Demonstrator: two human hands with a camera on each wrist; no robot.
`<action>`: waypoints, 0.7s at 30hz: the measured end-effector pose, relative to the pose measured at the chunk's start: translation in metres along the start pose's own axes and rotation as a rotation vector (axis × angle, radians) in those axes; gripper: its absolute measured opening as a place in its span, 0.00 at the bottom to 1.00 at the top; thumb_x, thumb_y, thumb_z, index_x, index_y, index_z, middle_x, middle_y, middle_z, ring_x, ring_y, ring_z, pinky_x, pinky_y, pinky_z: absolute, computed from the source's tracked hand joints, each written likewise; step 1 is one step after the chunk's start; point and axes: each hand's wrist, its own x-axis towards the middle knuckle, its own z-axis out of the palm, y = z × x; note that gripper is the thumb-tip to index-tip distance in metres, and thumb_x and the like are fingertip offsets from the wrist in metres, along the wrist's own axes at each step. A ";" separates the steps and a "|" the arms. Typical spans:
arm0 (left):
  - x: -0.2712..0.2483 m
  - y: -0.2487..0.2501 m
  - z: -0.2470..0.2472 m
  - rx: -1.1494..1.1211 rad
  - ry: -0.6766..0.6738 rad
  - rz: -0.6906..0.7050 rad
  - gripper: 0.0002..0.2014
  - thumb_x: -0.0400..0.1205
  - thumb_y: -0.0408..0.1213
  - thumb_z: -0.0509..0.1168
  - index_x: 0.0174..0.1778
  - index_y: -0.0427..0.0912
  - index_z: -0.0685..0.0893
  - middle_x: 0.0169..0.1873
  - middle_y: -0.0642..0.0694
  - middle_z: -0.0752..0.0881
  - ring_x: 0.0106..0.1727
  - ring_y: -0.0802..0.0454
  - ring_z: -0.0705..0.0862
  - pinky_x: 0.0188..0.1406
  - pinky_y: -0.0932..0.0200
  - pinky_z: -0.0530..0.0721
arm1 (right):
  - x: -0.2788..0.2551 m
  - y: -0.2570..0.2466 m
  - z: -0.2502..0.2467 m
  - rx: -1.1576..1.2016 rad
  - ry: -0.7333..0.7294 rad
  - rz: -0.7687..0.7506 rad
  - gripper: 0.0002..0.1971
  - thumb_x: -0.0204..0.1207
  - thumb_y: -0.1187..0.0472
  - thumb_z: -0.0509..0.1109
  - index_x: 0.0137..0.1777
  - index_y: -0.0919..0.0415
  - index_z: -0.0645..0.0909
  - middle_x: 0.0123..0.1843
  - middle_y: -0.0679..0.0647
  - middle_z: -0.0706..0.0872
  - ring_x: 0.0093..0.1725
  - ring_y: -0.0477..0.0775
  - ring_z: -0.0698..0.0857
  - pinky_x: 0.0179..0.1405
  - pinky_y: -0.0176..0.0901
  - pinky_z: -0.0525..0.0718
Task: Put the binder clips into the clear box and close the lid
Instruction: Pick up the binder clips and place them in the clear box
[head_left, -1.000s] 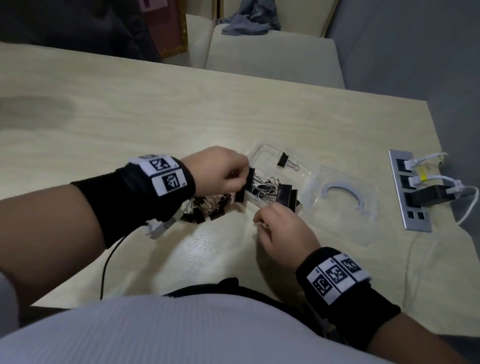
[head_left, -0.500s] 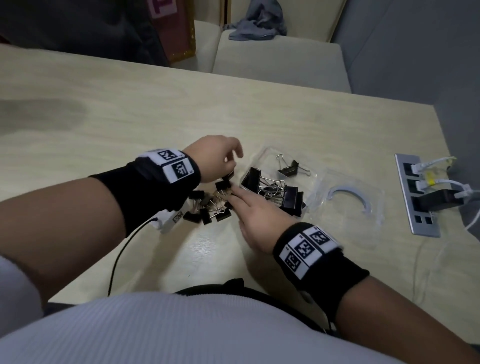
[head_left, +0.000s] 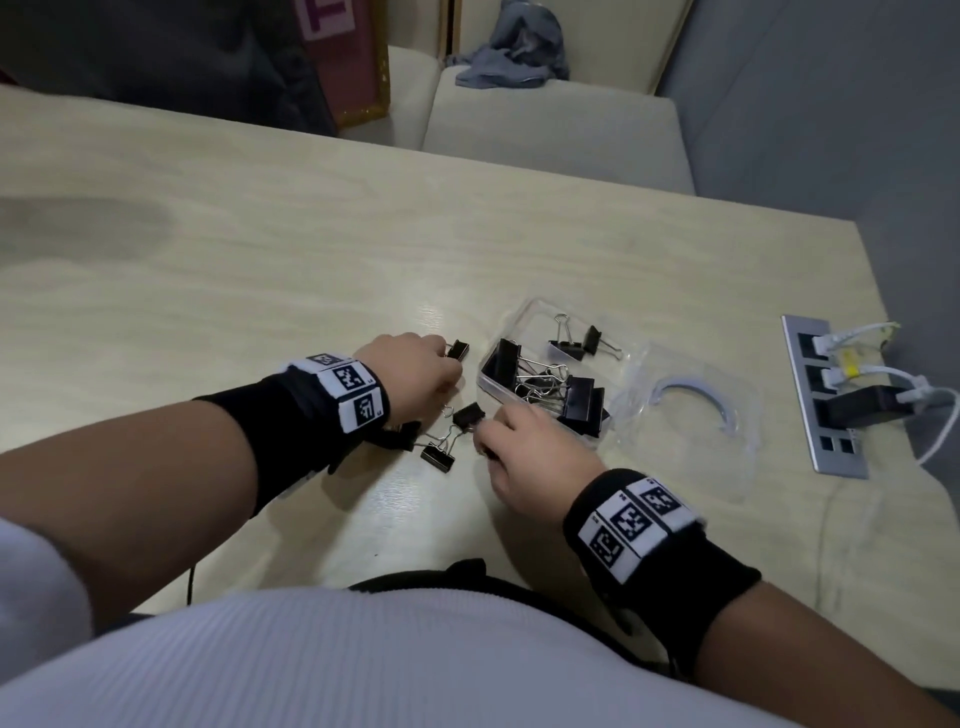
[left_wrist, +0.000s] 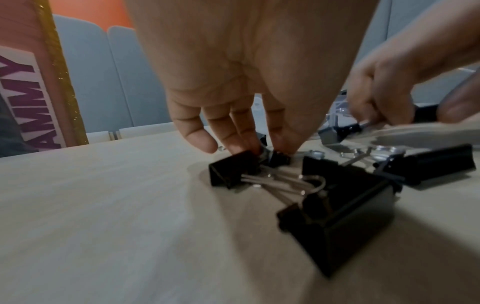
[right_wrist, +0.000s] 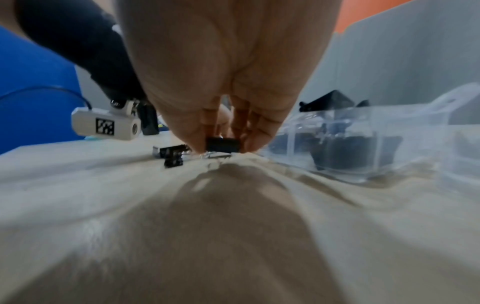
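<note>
Left hand (head_left: 415, 371) lowered on the table (head_left: 260, 270), fingertips (left_wrist: 241, 142) pinching a small binder clip (head_left: 458, 349), right hand (head_left: 530, 452) pinching another clip (right_wrist: 222, 145) off the surface, clear box (head_left: 524, 312) just right of both hands — several clips inside, lid (head_left: 696, 415) lying open beside it, loose clip (head_left: 438, 456) between the wrists.

Purple capitals "AMMY" run sideways on a white panel (left_wrist: 22, 98) of a gold-edged frame beyond the table's far edge.
</note>
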 end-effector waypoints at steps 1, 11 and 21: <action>0.001 0.001 -0.001 -0.006 0.015 -0.003 0.14 0.82 0.49 0.57 0.57 0.47 0.81 0.55 0.43 0.80 0.56 0.39 0.82 0.46 0.50 0.79 | -0.002 0.002 -0.006 0.050 0.059 -0.013 0.12 0.74 0.62 0.62 0.57 0.54 0.77 0.56 0.55 0.78 0.58 0.59 0.74 0.53 0.53 0.79; 0.013 -0.004 0.002 -0.079 0.155 -0.027 0.17 0.83 0.48 0.56 0.69 0.55 0.74 0.71 0.51 0.74 0.67 0.43 0.75 0.54 0.47 0.80 | 0.002 0.066 -0.071 0.236 0.425 0.294 0.09 0.71 0.61 0.67 0.51 0.54 0.81 0.52 0.52 0.80 0.57 0.56 0.78 0.57 0.43 0.73; 0.024 -0.004 -0.007 -0.117 0.102 -0.097 0.11 0.81 0.37 0.61 0.59 0.42 0.78 0.56 0.39 0.78 0.54 0.37 0.81 0.47 0.47 0.85 | 0.004 0.089 -0.070 0.174 0.315 0.415 0.15 0.71 0.63 0.68 0.58 0.55 0.79 0.60 0.57 0.79 0.60 0.58 0.78 0.57 0.44 0.72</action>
